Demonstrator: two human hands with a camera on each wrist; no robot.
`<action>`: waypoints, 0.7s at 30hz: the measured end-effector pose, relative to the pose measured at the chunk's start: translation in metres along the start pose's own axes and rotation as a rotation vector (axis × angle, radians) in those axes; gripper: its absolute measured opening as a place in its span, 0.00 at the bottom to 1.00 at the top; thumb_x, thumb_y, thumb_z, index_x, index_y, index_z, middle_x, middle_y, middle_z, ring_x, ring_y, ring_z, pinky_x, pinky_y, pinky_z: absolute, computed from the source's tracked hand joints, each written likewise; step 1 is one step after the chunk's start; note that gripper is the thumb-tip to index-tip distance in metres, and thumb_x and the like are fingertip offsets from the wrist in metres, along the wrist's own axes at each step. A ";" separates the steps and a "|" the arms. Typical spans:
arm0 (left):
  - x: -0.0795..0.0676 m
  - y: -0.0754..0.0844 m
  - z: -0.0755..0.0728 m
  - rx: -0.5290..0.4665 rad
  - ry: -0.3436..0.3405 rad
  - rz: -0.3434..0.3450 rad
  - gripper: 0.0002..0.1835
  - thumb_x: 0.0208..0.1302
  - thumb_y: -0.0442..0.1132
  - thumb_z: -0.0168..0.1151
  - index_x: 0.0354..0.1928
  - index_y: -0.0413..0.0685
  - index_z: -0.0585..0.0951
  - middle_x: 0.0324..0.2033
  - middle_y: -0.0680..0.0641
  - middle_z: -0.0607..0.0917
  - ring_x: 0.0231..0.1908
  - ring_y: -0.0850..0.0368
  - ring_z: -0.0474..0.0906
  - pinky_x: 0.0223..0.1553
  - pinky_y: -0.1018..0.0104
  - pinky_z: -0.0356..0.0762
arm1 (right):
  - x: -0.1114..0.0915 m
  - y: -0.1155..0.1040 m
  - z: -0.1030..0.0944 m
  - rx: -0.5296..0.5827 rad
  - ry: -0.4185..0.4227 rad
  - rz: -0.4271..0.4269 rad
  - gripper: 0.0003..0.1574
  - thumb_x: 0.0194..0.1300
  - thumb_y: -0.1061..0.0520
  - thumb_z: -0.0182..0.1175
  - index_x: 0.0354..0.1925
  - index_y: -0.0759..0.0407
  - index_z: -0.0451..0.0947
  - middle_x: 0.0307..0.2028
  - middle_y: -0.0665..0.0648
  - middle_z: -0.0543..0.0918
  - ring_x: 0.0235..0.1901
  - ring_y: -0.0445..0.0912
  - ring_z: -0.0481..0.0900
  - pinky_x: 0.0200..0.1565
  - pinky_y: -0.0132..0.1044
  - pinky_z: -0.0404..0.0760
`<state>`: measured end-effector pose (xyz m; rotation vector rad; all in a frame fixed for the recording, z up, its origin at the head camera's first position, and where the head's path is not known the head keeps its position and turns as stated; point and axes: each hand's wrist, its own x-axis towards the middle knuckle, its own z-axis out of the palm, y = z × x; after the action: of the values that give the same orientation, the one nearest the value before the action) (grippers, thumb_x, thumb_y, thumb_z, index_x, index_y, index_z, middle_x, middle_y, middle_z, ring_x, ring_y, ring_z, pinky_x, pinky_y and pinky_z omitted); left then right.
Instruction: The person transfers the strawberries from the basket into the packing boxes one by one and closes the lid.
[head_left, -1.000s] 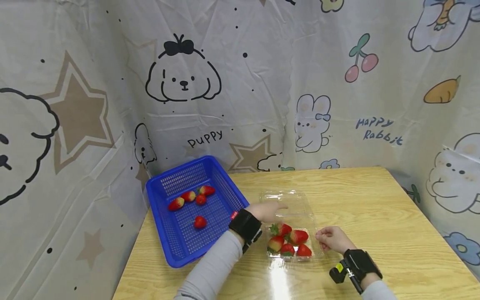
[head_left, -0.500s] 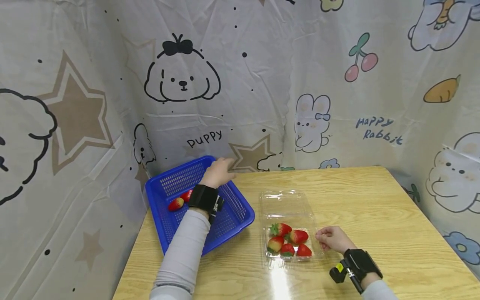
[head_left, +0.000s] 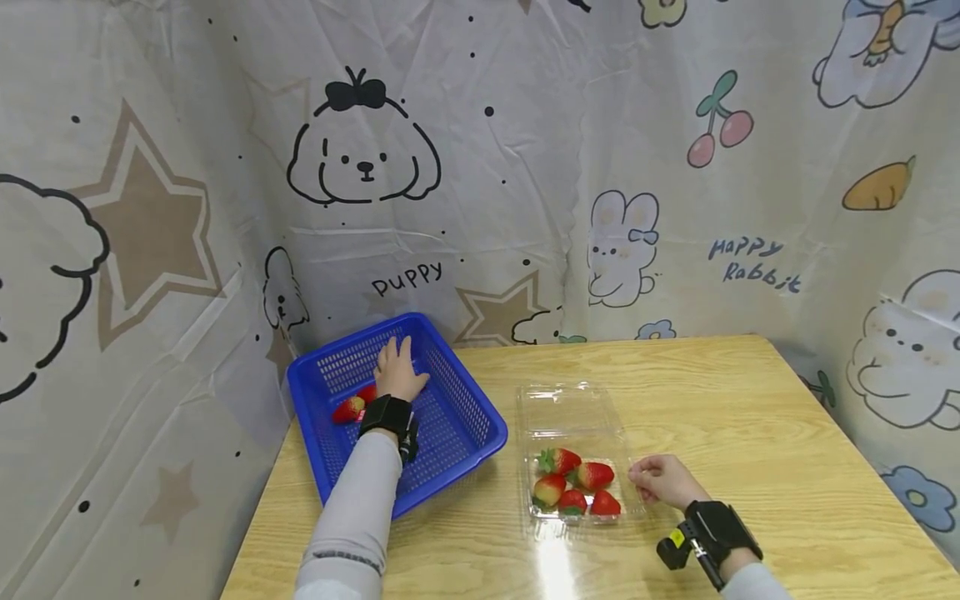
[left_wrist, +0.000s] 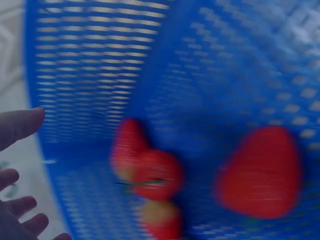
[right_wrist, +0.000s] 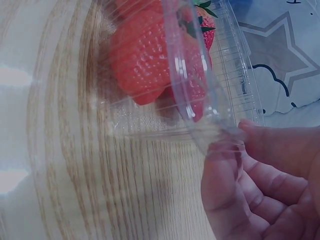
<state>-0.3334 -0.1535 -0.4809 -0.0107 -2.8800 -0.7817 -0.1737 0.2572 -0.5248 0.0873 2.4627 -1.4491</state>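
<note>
My left hand (head_left: 399, 373) reaches into the blue plastic basket (head_left: 459, 371) with its fingers spread and nothing in its grasp. Strawberries (head_left: 348, 409) in the basket are partly covered by this hand. The left wrist view, blurred, has a large strawberry (left_wrist: 261, 175) apart from a cluster of smaller-looking ones, with the fingers and thumb (left_wrist: 22, 129) off to the left side. On the right, my right hand (head_left: 663, 481) pinches the edge of a clear plastic clamshell box (head_left: 566, 408) between thumb and finger. Several strawberries (head_left: 595, 475) lie in its near half; the lid is folded back.
A wooden table (head_left: 697, 400) carries both containers, the basket to the left of the box. Behind it hangs a printed curtain (head_left: 517, 192), which also runs along the left and right sides. The basket's far corner stands close to the curtain.
My left hand has moved left from above the clamshell box, past the basket's far right corner, and into the basket. My right hand stays at the box's edge.
</note>
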 end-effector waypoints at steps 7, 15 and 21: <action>-0.010 -0.034 0.028 -0.014 -0.154 -0.098 0.39 0.51 0.37 0.64 0.64 0.33 0.59 0.61 0.27 0.59 0.61 0.29 0.53 0.58 0.39 0.55 | 0.002 0.003 -0.001 -0.002 -0.003 0.007 0.12 0.62 0.64 0.55 0.37 0.76 0.73 0.19 0.55 0.74 0.20 0.43 0.73 0.25 0.39 0.78; 0.001 -0.091 0.077 0.008 -0.140 -0.084 0.32 0.42 0.35 0.70 0.53 0.33 0.73 0.51 0.28 0.70 0.48 0.29 0.69 0.48 0.46 0.70 | 0.004 0.005 0.000 -0.003 -0.001 0.018 0.12 0.62 0.63 0.55 0.38 0.76 0.73 0.19 0.55 0.75 0.20 0.43 0.73 0.25 0.39 0.77; -0.013 -0.079 0.066 -0.003 -0.121 -0.116 0.19 0.42 0.28 0.67 0.40 0.32 0.78 0.41 0.31 0.75 0.42 0.31 0.74 0.42 0.45 0.73 | 0.005 0.005 0.000 -0.008 0.008 0.032 0.12 0.63 0.63 0.55 0.37 0.75 0.73 0.19 0.54 0.74 0.20 0.43 0.72 0.26 0.39 0.77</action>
<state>-0.3344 -0.1877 -0.5789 0.1134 -3.0168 -0.8325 -0.1770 0.2589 -0.5305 0.1305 2.4620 -1.4290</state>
